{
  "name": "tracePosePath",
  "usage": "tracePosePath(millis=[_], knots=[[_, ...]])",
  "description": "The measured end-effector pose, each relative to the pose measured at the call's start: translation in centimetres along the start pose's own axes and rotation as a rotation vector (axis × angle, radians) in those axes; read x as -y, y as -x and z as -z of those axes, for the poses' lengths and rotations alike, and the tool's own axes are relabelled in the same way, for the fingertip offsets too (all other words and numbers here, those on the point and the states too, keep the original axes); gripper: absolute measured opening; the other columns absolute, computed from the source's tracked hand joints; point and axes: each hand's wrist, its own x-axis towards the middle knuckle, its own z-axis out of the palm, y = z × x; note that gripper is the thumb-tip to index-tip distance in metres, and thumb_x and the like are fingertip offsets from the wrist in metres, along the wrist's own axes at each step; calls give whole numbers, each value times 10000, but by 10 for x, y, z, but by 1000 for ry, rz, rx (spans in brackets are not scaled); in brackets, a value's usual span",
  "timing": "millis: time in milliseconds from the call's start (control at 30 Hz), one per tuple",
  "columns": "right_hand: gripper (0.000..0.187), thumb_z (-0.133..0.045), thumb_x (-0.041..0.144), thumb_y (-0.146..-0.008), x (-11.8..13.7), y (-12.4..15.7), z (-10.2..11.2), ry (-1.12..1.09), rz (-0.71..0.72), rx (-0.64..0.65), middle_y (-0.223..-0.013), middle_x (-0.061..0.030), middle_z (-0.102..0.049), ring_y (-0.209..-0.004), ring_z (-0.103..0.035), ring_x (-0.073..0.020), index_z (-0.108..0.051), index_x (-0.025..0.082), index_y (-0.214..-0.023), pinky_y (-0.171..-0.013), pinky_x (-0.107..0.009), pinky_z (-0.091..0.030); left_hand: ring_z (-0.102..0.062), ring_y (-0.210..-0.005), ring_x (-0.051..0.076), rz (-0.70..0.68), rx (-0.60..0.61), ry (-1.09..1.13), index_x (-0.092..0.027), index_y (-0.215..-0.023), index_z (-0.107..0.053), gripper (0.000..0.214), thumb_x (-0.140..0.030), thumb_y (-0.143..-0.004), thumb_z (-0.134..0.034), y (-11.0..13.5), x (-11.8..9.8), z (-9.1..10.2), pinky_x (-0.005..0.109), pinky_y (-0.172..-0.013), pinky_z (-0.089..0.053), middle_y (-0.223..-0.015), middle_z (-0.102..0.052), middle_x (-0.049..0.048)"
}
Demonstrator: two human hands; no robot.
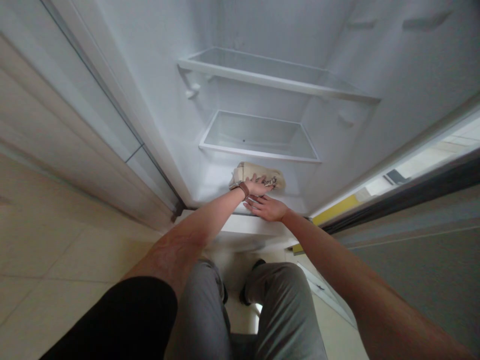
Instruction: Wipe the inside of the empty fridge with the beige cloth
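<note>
Head view, white fridge floor [213, 182], beige cloth [250, 171]

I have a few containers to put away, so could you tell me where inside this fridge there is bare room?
The upper glass shelf and the lower glass shelf are both bare. The fridge floor is crowded in the middle: the left hand presses a beige cloth, the right hand beside it.

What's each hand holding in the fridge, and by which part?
Left hand presses flat on top of the beige cloth, near its front edge; fingers spread, not closed around it. Right hand rests open, holding nothing.
</note>
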Motion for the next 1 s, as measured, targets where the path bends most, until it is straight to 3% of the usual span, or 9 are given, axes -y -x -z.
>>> tracePosePath(millis=[100,200,300,400,600,800,1000], knots=[[463,-461,212,-1052,0,1,0,-22,2,9,-1409,-156,-665,-1334,-592,-294,-555,133,-1498,-1039,-428,-461,-88,-1654,396,-2,46,0,-444,-1564,-524,575,-596,-1020,-414,-14,-23,-7,677,-1300,-117,-1777,-215,-32],[458,-463,190,-1049,1,1,0,-67,-10,27,-1357,-163,-689,-1290,-620,-280,-556,142,-1495,-988,-416,-485,-63,-1656,395,10,53,0,-402,-1586,-510,593,-556,-1020,-432,-22,-30,-6,685,-1305,-63,-1780,-201,-17],[481,-430,194,-1064,2,1,1,-34,-16,25,-1474,-183,-618,-1409,-544,-286,-515,127,-1532,-968,-401,-489,-28,-1659,385,-15,66,5,-395,-1548,-560,551,-500,-1015,-470,-21,-17,3,675,-1312,-28,-1770,-228,-44],[499,-392,197,-1075,1,0,4,26,-3,36,-1592,-186,-513,-1504,-454,-294,-480,114,-1559,-946,-380,-484,-47,-1662,366,-29,64,20,-388,-1572,-519,558,-462,-1021,-478,-15,13,16,675,-1313,-13,-1763,-244,-45],[491,-394,209,-1082,0,-2,7,19,10,24,-1621,-171,-483,-1504,-462,-316,-475,102,-1555,-925,-372,-478,-10,-1659,369,17,28,-2,-311,-1641,-411,593,-367,-1051,-432,-10,63,29,669,-1306,-15,-1788,-164,11],[487,-393,207,-1086,1,-3,6,22,-2,33,-1616,-164,-492,-1521,-438,-296,-480,124,-1558,-943,-371,-488,-104,-1660,347,27,-23,49,-428,-1560,-520,546,-462,-1016,-501,-16,70,24,638,-1335,-19,-1760,-274,-59],[468,-388,230,-1096,1,-4,6,32,-5,19,-1608,-152,-505,-1506,-460,-291,-497,131,-1540,-938,-370,-500,17,-1668,312,70,-14,-15,-388,-1666,-351,599,-517,-1085,-283,-9,61,18,627,-1321,-12,-1798,-106,-37]])
